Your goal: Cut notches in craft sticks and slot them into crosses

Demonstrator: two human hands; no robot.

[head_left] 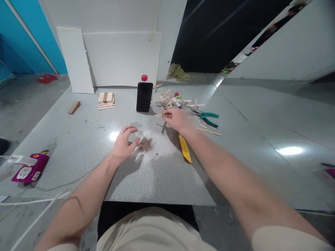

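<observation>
My left hand [125, 143] hovers low over the table's middle, thumb and fingers curved and apart. Just beyond its thumb is a small pale piece with a thin stick [143, 140] rising from it, by a patch of whitish powder [163, 146]. I cannot tell whether the thumb touches it. My right hand [178, 120] reaches to the near edge of a pile of flat wooden craft sticks [167, 99], its thumb and fingertips pinched together. What they grip is too small to make out. A yellow utility knife [185, 149] lies below the right wrist.
Green-handled pliers [209, 118] lie right of the pile. A black phone [144, 97] leans upright against a red-capped bottle [144, 78]. Further left are a bundle of sticks [106, 97] and a wooden block [74, 107]. A purple device [31, 169] with a cable sits at the left edge.
</observation>
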